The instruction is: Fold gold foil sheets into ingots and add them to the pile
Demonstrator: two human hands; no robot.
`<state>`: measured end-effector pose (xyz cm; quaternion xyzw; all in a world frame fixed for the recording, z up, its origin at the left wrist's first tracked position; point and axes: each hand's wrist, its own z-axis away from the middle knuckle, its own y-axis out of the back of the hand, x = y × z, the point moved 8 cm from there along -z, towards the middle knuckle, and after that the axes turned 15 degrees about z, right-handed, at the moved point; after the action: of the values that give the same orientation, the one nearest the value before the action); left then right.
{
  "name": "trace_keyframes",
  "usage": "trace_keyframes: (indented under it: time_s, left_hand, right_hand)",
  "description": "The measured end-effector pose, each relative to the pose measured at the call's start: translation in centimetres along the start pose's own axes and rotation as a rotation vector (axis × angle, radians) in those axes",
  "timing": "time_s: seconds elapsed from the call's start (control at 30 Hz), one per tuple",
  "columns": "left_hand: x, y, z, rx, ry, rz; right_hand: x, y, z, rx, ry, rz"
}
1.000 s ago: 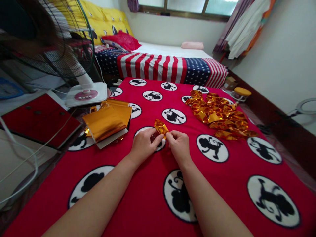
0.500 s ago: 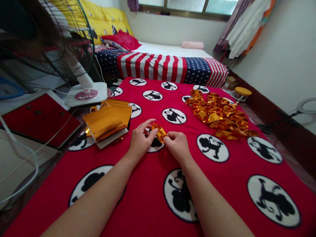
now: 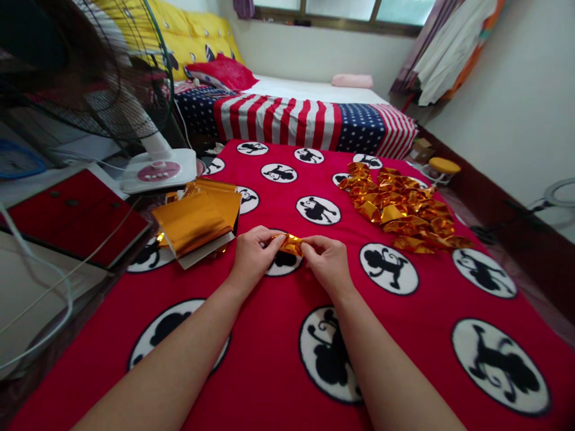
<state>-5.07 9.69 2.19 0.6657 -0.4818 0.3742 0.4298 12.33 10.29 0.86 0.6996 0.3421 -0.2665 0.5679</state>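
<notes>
A small folded piece of shiny gold foil paper (image 3: 291,244) is stretched level between my two hands, just above the red cloth (image 3: 269,335). My left hand (image 3: 255,252) pinches its left end between thumb and fingers. The right end is gripped by my right hand (image 3: 327,258) in the same way. To the left of my left hand lies a stack of flat gold foil sheets (image 3: 193,218). Farther off on the right sits a heap of folded gold foil pieces (image 3: 395,206).
A fan on a white base (image 3: 159,170) stands at the back left, beside a dark red panel (image 3: 76,215) with loose white cables (image 3: 67,293). Beyond the cloth is a bed with a striped, starred cover (image 3: 287,123). A yellow-topped stool (image 3: 444,165) stands at the right.
My left fingers have closed on the foil's left end. The foil piece has turned from slanting to nearly level. My right hand still grips the other end.
</notes>
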Motion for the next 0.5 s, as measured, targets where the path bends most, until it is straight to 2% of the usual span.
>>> trace_keyframes:
  time_s: [0.3, 0.5]
  left_hand:
    - [0.11, -0.25, 0.13, -0.019, 0.0, 0.013]
    - [0.3, 0.09, 0.23, 0.043, -0.002, -0.016]
  right_hand:
    - [-0.16, -0.08, -0.01, -0.006, 0.004, -0.003]
    - [-0.45, 0.11, 0.19, 0.037, -0.004, 0.008]
